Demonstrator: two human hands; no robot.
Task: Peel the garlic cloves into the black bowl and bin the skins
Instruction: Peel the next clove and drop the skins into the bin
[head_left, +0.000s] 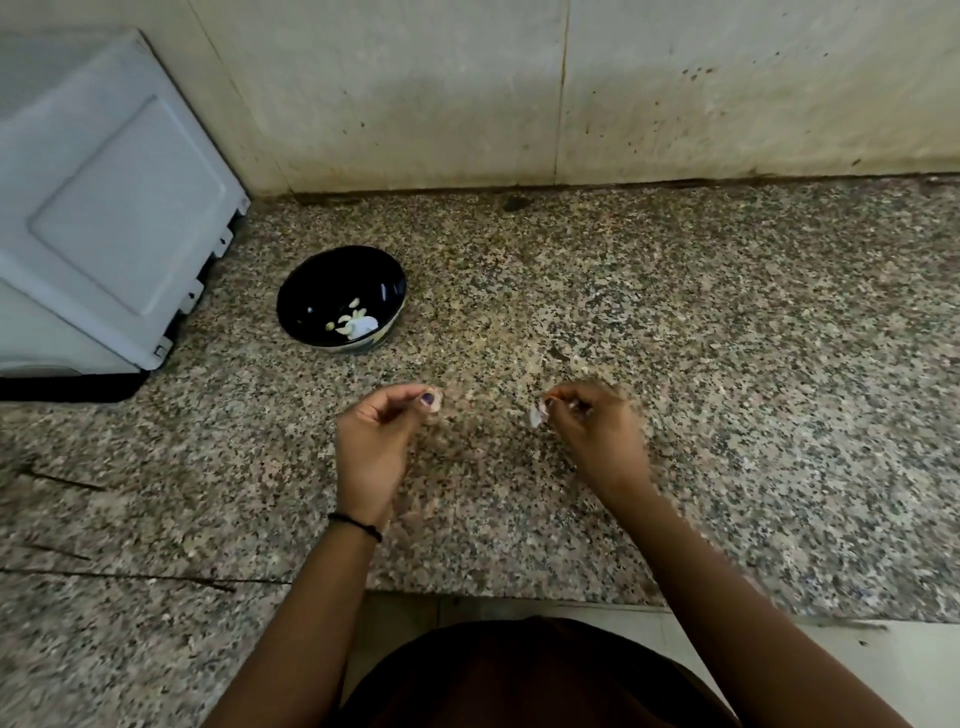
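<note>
Skin (536, 415) hangs downward, pinched by right hand (592, 428); left hand (376, 431) pinches clove (435, 404).

a speckled granite counter (727, 364) meets a pale, stained wall (675, 93). a white appliance (104, 208) stands on the counter at far left, by the wall. dark cracks (130, 577) cross the counter's near left part.
</note>
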